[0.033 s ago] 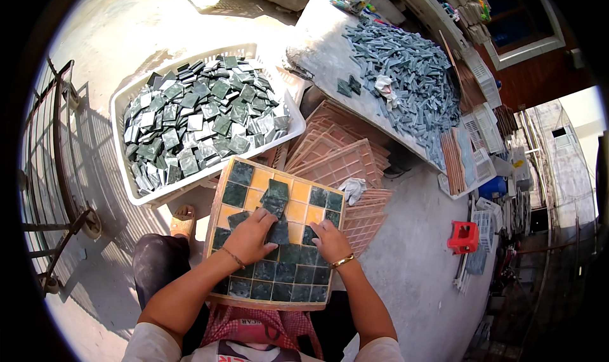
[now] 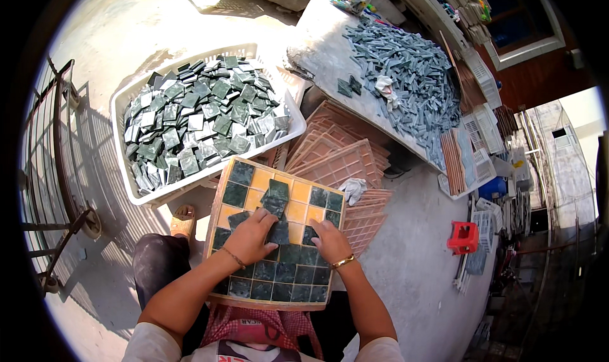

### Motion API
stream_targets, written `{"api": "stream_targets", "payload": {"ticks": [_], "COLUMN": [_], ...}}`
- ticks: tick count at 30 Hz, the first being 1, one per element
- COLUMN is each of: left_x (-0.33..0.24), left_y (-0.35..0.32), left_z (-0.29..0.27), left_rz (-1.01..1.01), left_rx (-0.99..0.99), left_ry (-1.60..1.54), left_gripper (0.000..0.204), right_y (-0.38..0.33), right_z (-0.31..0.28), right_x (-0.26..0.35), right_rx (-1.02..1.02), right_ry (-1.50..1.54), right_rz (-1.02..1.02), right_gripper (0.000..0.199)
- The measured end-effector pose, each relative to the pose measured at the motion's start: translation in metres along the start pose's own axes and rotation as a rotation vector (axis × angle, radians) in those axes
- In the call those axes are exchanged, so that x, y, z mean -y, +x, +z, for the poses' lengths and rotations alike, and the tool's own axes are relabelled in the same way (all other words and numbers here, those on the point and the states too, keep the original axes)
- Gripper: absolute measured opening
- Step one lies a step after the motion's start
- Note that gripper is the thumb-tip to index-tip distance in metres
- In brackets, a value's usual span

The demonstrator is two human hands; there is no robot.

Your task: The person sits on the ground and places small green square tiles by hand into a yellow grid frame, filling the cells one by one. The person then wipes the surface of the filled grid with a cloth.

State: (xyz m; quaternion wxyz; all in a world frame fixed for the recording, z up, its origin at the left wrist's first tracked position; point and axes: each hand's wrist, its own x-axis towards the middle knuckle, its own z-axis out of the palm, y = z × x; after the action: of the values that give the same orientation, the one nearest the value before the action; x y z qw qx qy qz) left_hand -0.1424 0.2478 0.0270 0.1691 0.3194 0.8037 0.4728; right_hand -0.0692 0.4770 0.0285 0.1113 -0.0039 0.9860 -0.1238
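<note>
Both hands are working over gridded tray; tray (image 2: 259,199) is resting on person's lap, slightly skewed, yellow base showing in upper-mid. cells. L hand (image 2: 252,236) is reaching over tray's L-ctr. w/ fingers bent, thumb and index standing part-open at a dk. tile (image 2: 278,232); firm grip vs. light press: can't tell. R hand (image 2: 330,243) is hovering low at R side, fingers half curled, thumb and index slightly apart, tips meeting a small dk. tile (image 2: 309,236); hold can't be confirmed.

Loose tiles (image 2: 278,189) are lying overlapped on mid. cells, just beyond L hand. Set tiles (image 2: 284,272) are filling near rows; others are occupying both far corners.

White basket (image 2: 118,147) is standing beyond tray, to L, holding a heap of green sq. tiles (image 2: 190,122). Stacked trays (image 2: 342,162), reddish, are sitting btwn. basket and surface, white cloth (image 2: 353,189) lying on them. Surface (image 2: 327,51), far R, is carrying a pile of grey-green strips (image 2: 412,64), a 2nd crumpled cloth (image 2: 386,90) and a few dk. pcs. (image 2: 348,86). Red plastic item (image 2: 463,237) is standing on floor (image 2: 412,235), R. Metal rack (image 2: 59,127) is standing far L, casting barred shadows.
</note>
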Motion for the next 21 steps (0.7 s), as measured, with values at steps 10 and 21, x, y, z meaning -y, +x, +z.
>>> {"api": "stream_targets", "payload": {"ticks": [10, 21], "left_x": [-0.002, 0.002], "left_y": [-0.002, 0.001], "left_z": [-0.008, -0.003], "left_rz": [-0.026, -0.034], "left_rx": [-0.054, -0.086], "left_ry": [-0.008, 0.010], "left_gripper": [0.049, 0.048], "right_y": [-0.017, -0.058], "right_z": [0.006, 0.058], "right_x": [0.038, 0.051], "right_rx": [0.154, -0.359], "right_ry": [0.318, 0.167], "right_rz": [-0.033, 0.031], "right_gripper": [0.051, 0.027]}}
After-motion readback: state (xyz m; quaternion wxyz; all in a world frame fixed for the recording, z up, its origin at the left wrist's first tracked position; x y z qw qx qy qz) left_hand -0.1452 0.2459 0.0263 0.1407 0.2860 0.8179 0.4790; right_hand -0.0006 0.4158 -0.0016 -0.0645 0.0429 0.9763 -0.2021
